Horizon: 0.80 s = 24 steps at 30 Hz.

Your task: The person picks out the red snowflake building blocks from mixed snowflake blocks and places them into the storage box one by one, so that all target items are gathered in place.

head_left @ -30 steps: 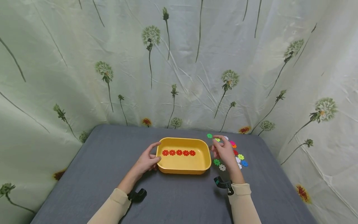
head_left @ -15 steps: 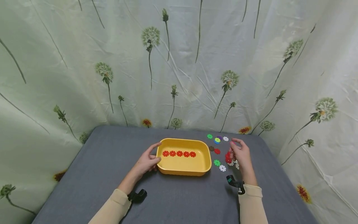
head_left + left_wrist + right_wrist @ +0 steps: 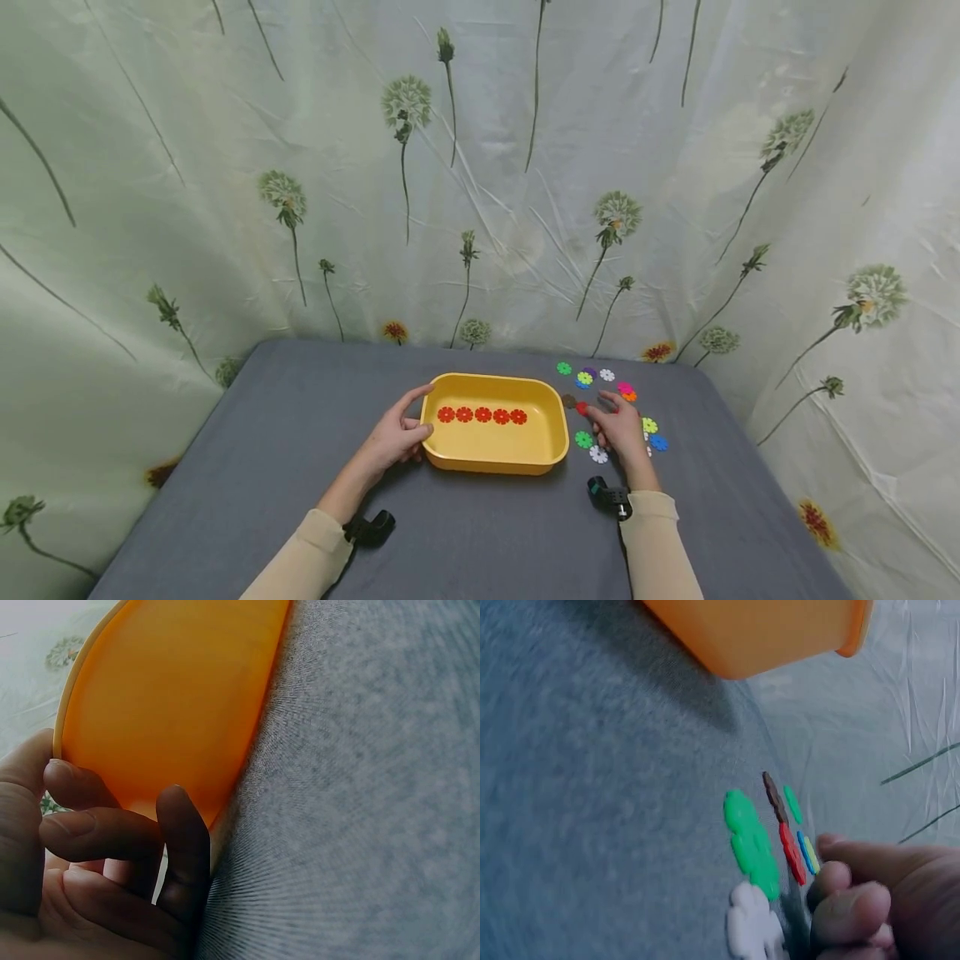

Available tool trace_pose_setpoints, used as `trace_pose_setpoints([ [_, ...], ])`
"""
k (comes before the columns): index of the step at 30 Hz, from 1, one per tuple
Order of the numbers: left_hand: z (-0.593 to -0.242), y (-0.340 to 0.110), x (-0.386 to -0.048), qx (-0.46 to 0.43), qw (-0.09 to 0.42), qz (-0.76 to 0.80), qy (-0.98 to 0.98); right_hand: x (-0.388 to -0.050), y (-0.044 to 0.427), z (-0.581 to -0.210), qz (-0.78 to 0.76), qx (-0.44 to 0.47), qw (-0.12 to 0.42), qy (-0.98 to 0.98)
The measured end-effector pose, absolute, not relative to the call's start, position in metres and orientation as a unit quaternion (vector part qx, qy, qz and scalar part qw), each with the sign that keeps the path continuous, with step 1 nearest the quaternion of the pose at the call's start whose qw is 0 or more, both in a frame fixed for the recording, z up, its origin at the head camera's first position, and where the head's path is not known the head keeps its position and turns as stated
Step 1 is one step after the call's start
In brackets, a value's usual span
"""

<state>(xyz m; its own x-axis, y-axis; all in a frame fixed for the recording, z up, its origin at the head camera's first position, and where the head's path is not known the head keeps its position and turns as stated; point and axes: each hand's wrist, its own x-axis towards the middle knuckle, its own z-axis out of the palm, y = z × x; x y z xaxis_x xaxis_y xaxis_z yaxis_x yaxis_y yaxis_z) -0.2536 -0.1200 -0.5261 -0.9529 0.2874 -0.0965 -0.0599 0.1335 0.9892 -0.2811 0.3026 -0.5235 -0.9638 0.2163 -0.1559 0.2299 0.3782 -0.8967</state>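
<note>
A yellow tray (image 3: 491, 463) stands on the grey cloth with a row of several red flower discs (image 3: 483, 414) inside. My left hand (image 3: 393, 433) grips its left end, thumb and index finger at the rim; in the left wrist view, curled fingers (image 3: 97, 832) lie against the tray's wall (image 3: 172, 697). My right hand (image 3: 622, 429) is right of the tray, fingertips at a red disc (image 3: 582, 408) beside a brown one (image 3: 569, 402). More red shows among those fingers; whether they hold it is unclear. In the right wrist view, the hand (image 3: 885, 900) is beside the red disc (image 3: 792, 853).
Green (image 3: 583, 439) and white (image 3: 598, 454) discs lie near the tray's right end. Behind are another green disc (image 3: 564, 368) and a white one (image 3: 607, 376). Pink, orange, yellow-green and blue (image 3: 658, 442) discs lie farther right. A flower-patterned curtain (image 3: 510, 208) hangs behind the table.
My right hand moved right from beside the tray to the discs farther out, then came back left and down to the red disc near the brown one. The left hand keeps its grip.
</note>
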Motion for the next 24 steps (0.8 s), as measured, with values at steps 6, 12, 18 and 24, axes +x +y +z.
trace_pose_setpoints([
  [6, -0.5269, -0.1202, -0.2535, 0.073, 0.131, 0.653, 0.742, -0.2833, 0.2990, -0.5210, -0.512, 0.140, 0.023, 0.847],
  [12, -0.5283, -0.1203, -0.2533, 0.073, 0.133, 0.654, 0.741, -0.2843, 0.2954, -0.5203, -0.482, 0.140, 0.024, 0.864],
  [18, -0.5284, -0.1202, -0.2531, 0.075, 0.133, 0.655, 0.740, -0.2830, 0.2935, -0.5235, -0.468, 0.140, -0.016, 0.873],
  [24, -0.5279, -0.1203, -0.2536, 0.073, 0.132, 0.653, 0.742, -0.2830, 0.2957, -0.5234, -0.527, 0.169, -0.022, 0.832],
])
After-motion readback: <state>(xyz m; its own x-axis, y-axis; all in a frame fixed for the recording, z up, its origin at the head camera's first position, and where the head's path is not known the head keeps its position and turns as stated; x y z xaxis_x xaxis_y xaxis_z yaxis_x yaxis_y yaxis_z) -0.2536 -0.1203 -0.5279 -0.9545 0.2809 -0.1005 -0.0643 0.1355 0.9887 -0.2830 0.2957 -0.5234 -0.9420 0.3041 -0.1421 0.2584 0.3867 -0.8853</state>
